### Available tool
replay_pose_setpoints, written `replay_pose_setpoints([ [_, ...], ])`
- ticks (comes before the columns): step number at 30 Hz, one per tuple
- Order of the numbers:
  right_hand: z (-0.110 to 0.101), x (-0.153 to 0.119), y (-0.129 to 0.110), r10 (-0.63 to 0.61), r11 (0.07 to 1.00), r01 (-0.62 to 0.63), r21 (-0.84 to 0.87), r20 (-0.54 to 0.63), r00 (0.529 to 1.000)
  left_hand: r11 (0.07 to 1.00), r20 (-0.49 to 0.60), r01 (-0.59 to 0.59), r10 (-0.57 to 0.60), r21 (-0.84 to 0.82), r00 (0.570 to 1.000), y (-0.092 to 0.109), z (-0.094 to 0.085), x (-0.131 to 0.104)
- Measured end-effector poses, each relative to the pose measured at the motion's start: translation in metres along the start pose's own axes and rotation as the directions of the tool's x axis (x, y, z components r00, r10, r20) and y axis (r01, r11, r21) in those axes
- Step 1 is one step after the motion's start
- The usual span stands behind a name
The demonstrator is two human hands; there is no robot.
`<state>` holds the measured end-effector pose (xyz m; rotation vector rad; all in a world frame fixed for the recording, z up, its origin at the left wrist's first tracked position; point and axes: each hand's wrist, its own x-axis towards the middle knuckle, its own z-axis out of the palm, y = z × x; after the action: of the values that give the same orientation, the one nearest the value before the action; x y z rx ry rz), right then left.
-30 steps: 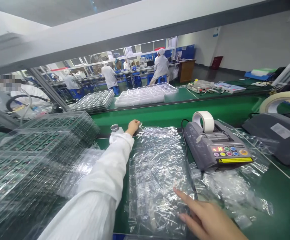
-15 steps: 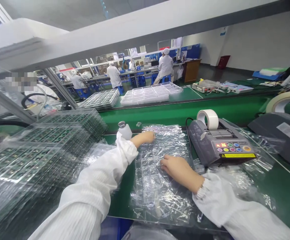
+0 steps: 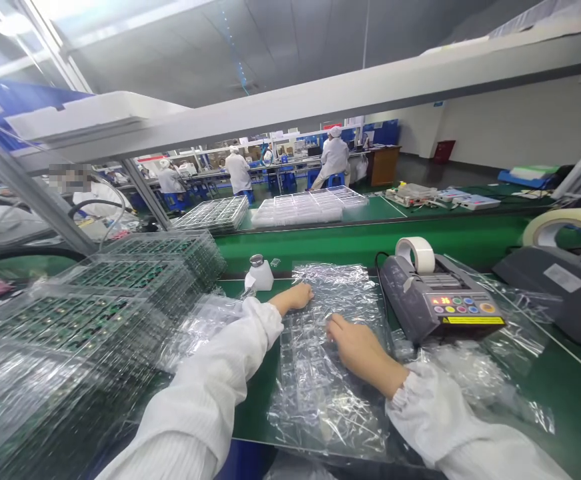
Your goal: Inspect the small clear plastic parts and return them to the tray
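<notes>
A clear plastic blister tray wrapped in crinkled transparent film [image 3: 327, 373] lies on the green bench in front of me. My left hand [image 3: 297, 296] rests curled on the tray's upper left edge. My right hand [image 3: 357, 350] lies palm down on the film near the tray's middle, fingers pointing left. Both arms wear white sleeves. Neither hand lifts anything; whether the fingers pinch the film I cannot tell.
A grey tape dispenser machine [image 3: 440, 303] with a white tape roll stands right of the tray. Stacks of clear trays holding green circuit boards [image 3: 95, 313] fill the left. A small white bottle [image 3: 260, 273] stands behind. Loose film [image 3: 475, 373] lies right. People in white work at far benches.
My left hand came back from beside the bottle onto the tray's upper left edge. My right hand slid up from the near corner onto the film. The view has tilted upward.
</notes>
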<state>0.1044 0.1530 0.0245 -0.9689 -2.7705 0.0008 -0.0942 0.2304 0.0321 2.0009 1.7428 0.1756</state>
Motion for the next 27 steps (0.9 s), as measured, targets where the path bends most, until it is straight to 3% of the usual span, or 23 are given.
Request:
replay_pose_setpoints([
  [3, -0.025, -0.012, 0.006, 0.082, 0.967, -0.059, 0.248, -0.085, 0.993, 0.98, -0.035, -0.142, 0.139, -0.136, 0.99, 0.014, -0.01, -0.02],
  [5, -0.045, -0.021, 0.012, 0.117, 0.873, -0.053, 0.484, -0.103, 0.988, 0.933, -0.019, -0.27, 0.274, -0.239, 0.962, 0.029, -0.016, -0.04],
  [7, -0.063, -0.029, 0.016, 0.11, 0.786, -0.041, 0.617, -0.075, 0.991, 0.853, 0.053, -0.385, 0.429, -0.352, 0.902, 0.045, -0.021, -0.061],
  [9, -0.078, -0.037, 0.014, 0.093, 0.754, -0.051, 0.655, -0.03, 0.995, 0.754, 0.144, -0.453, 0.575, -0.475, 0.805, 0.06, -0.023, -0.079],
  [11, -0.088, -0.045, 0.006, 0.084, 0.738, -0.062, 0.672, 0.0, 0.996, 0.684, 0.2, -0.447, 0.648, -0.577, 0.735, 0.073, -0.022, -0.093],
  [12, -0.091, -0.049, 0.002, 0.085, 0.732, -0.069, 0.678, 0.009, 0.996, 0.67, 0.213, -0.428, 0.656, -0.607, 0.724, 0.078, -0.021, -0.099],
  [15, -0.095, -0.066, -0.001, 0.117, 0.717, -0.095, 0.691, 0.016, 0.993, 0.665, 0.234, -0.365, 0.634, -0.651, 0.737, 0.088, -0.016, -0.113],
  [17, -0.092, -0.083, 0.014, 0.235, 0.707, -0.153, 0.691, -0.025, 0.972, 0.662, 0.223, -0.327, 0.606, -0.674, 0.764, 0.089, -0.009, -0.124],
  [19, -0.083, -0.104, 0.044, 0.452, 0.691, -0.259, 0.675, -0.124, 0.883, 0.619, 0.145, -0.259, 0.524, -0.741, 0.84, 0.086, -0.001, -0.135],
  [21, -0.072, -0.125, 0.079, 0.651, 0.691, -0.417, 0.591, -0.258, 0.714, 0.462, 0.045, -0.155, 0.393, -0.873, 0.918, 0.079, 0.008, -0.146],
  [22, -0.067, -0.133, 0.095, 0.696, 0.69, -0.505, 0.518, -0.284, 0.66, 0.337, 0.016, -0.1, 0.323, -0.936, 0.946, 0.075, 0.012, -0.15],
  [23, -0.062, -0.139, 0.108, 0.715, 0.687, -0.566, 0.457, -0.28, 0.641, 0.206, 0.002, -0.054, 0.262, -0.977, 0.965, 0.071, 0.016, -0.153],
  [25, -0.057, -0.145, 0.123, 0.725, 0.684, -0.644, 0.341, -0.229, 0.649, -0.002, -0.006, -0.005, 0.169, -1.0, 0.986, 0.066, 0.022, -0.155],
  [27, -0.055, -0.144, 0.124, 0.735, 0.678, -0.707, 0.202, -0.182, 0.653, -0.111, -0.019, -0.01, 0.084, -0.994, 0.996, 0.063, 0.025, -0.154],
])
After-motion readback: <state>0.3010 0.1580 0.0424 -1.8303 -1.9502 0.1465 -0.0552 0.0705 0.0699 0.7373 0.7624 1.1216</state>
